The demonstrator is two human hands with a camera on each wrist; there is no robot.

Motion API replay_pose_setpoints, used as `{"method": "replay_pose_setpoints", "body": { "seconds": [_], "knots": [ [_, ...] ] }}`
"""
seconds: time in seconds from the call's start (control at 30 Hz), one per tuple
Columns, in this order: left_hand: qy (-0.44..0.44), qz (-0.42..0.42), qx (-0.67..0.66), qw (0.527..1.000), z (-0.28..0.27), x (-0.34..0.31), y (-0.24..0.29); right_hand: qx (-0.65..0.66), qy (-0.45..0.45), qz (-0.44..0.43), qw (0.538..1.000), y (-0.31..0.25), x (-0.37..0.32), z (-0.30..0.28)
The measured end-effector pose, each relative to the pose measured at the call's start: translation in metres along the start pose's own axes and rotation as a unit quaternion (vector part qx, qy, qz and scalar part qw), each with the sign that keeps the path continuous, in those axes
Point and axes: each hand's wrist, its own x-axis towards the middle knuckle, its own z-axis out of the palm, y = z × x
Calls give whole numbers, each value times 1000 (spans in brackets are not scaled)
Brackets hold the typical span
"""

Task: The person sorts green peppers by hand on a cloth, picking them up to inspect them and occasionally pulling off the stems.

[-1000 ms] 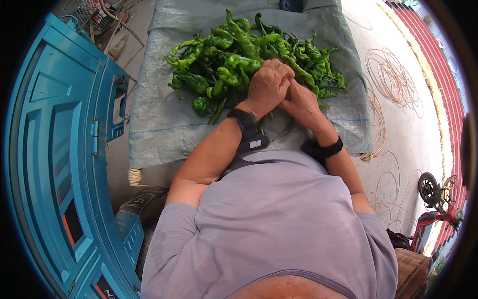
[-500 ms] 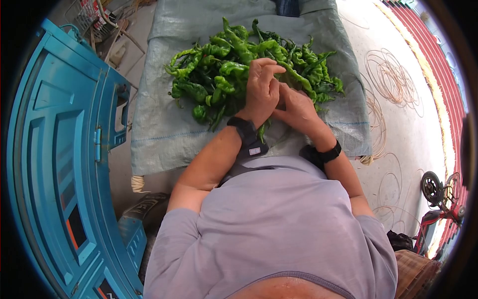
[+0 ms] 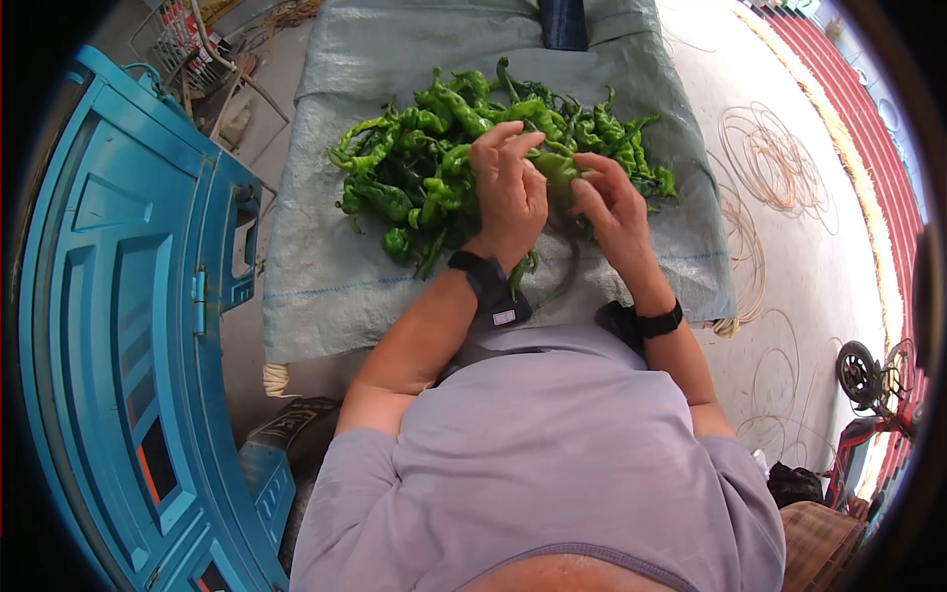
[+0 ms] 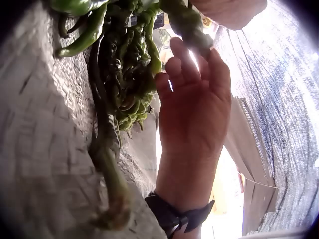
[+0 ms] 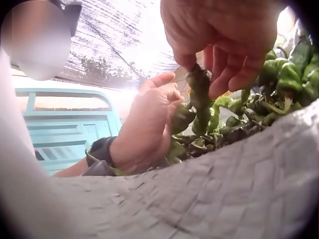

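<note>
A heap of twisted green peppers (image 3: 390,197) lies on a grey woven sheet (image 3: 345,301). My right hand (image 3: 623,222) pinches a green pepper (image 3: 560,170) between thumb and fingers over the near side of the heap. The right wrist view shows this pepper (image 5: 200,94) pointing down from the fingertips. My left hand (image 3: 508,202) is close beside it, index finger extended and the others loosely bent. In the left wrist view, part of the left hand (image 4: 232,11) shows at the top. A slim pepper (image 3: 526,268) lies by the left wrist.
A blue vehicle panel (image 3: 128,296) stands to the left. Coiled cord (image 3: 774,163) lies on the floor at right, with a wheel (image 3: 858,375) farther down. A dark blue object (image 3: 563,25) rests at the sheet's far end. Both wrists wear black straps.
My hands were together over the heap and have come apart. The right hand has moved slightly right, and the pepper it pinches now shows. The left hand's fingers have loosened.
</note>
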Motion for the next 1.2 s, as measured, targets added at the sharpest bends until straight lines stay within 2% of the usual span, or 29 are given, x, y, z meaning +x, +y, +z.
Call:
{"method": "replay_pose_setpoints", "body": {
  "seconds": [0.03, 0.13, 0.17, 0.23, 0.3, 0.43, 0.53, 0.63, 0.73, 0.83, 0.93, 1.03, 1.2],
  "knots": [
    [18, 31, 38, 999, 0, 2, 0, 2, 29, -10, 1000, -2, 1, -1],
    [-26, -16, 32, 999, 2, -2, -7, 59, 116, -7, 991, -3, 6, -13],
    [-24, 1, 63, 998, 2, -3, -8, 86, 144, -1, 986, -3, 8, -20],
    [-20, 35, 124, 991, 0, -2, -5, 123, 175, 5, 977, -5, 9, -28],
    [-24, 29, 148, 988, -1, -1, -6, 161, 198, -4, 967, -4, 8, -34],
    [-41, 11, 227, 973, 2, 1, -2, 175, 226, -32, 958, -7, 8, -34],
    [-122, 12, 299, 946, 2, 1, 3, 148, 209, -3, 967, -11, 7, -31],
    [-232, 5, 358, 905, -2, -2, 2, 132, 194, 84, 968, -5, 7, -29],
    [-230, 11, 375, 898, -1, -2, -2, 122, 172, 126, 969, -5, 3, -35],
    [-214, 46, 344, 913, -3, -1, -4, 109, 205, 31, 972, -4, 3, -27],
    [-169, 36, 251, 953, 1, -1, -3, 86, 157, -20, 984, -9, 1, -24],
    [-102, 35, 135, 985, 1, 4, 7, 80, 75, 14, 994, -14, -1, -15],
    [-110, 82, -10, 990, -9, 10, 19, 75, -73, 131, 986, -3, -1, -7]
  ]
}}
